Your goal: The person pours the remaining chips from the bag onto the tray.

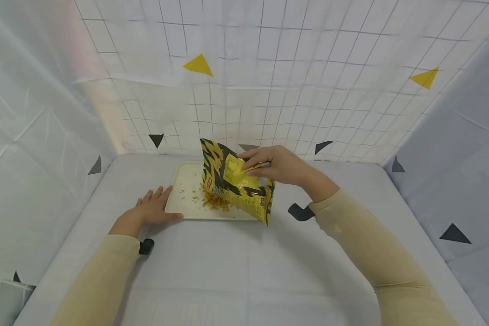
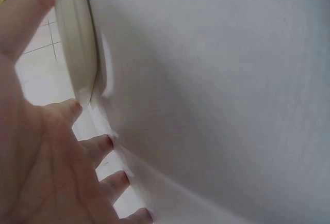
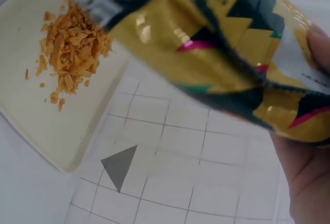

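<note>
1. Nearest: white-covered surface (image 1: 212,267). Left sleeve (image 1: 99,276) and right sleeve (image 1: 375,244), both tan, reach in over it from the near side.
2. Left grip (image 1: 152,210): bare hand, fingers spread and fairly straight, has hold of nothing. Thumb on the tray's near rim, index finger against its left edge. My read: steadying it.
3. Tray (image 1: 187,174): cream, shallow, flat on the surface, left of centre. Done part shows here: a heap of orange-brown crumbs (image 1: 217,202) toward the near side, loose bits (image 1: 194,198) scattered left of it. I'd judge the emptying well past its start.
4. Bag (image 1: 228,176): yellow and black, tilted, over the right part of the tray. Lower left edge right at the crumbs; lower right corner pokes out past the near rim. Its mouth is hidden from the head view; from the right wrist its blurred end sits close to the heap. Can't make out anything falling.
5. Right grip (image 1: 281,165): fingers and thumb pinched on the bag's far right side, film between them. Left to do, my guess: whatever remains inside (can't see in, so amount unknown), then setting the bag aside. Not yet let go.
6. Farthest: back wall (image 1: 293,81), gridded white sheet with yellow triangles. Plays no part, I'd say.
</note>
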Tool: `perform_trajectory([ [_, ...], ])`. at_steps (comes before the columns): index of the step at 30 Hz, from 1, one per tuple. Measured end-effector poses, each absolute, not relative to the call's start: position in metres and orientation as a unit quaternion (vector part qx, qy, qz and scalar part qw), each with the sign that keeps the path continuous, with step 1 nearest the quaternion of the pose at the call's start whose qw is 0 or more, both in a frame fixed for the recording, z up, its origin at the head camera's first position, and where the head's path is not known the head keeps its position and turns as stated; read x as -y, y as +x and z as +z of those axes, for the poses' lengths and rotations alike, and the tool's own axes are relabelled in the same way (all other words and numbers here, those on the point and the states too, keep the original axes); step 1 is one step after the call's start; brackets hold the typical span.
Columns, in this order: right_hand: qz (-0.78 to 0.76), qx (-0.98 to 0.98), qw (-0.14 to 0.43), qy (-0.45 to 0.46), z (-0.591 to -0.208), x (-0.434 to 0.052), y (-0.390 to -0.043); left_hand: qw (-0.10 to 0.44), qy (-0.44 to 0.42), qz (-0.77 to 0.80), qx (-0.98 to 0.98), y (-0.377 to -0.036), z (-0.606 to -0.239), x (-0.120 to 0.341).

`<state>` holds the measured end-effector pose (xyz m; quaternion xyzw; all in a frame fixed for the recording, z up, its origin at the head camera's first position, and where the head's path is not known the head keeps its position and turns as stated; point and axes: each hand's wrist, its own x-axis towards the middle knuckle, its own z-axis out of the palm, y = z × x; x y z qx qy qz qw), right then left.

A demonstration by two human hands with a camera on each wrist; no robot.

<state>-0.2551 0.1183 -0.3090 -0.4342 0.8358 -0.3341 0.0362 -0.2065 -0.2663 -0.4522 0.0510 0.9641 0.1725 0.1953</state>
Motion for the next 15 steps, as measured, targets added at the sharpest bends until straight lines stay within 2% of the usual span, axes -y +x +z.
perform_trajectory([
  [15, -0.328, -0.845, 0.036, -0.422, -0.3053, -0.1163, -0.2536, 0.196, 0.051, 0.173, -0.964, -0.2075, -0.4542, 0.2673],
])
